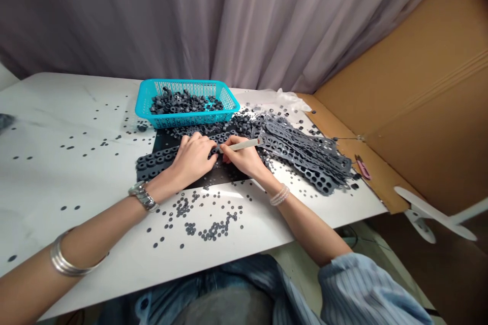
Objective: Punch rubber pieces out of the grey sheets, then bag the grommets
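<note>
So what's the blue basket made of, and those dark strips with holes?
The blue basket looks like moulded plastic: bright, even colour, lattice walls. The dark strips seem to be rubber, matte grey, lying limp and bent in a pile, though soft plastic is possible.

The white table [68, 111] has lots of open room on its left side, with only tiny dark rubber dots [95, 142] lying here and there. The near edge in front of the arms is also open, except for a little bunch of dots [213, 228]. At the far middle, a blue basket [186, 117] full of rubber rings stands in the way. On the right, a heap of punched rubber strips [305, 155] fills the table. A tall cardboard wall [419, 111] closes off the right side, and a grey curtain [152, 15] hangs across the far side.
</note>
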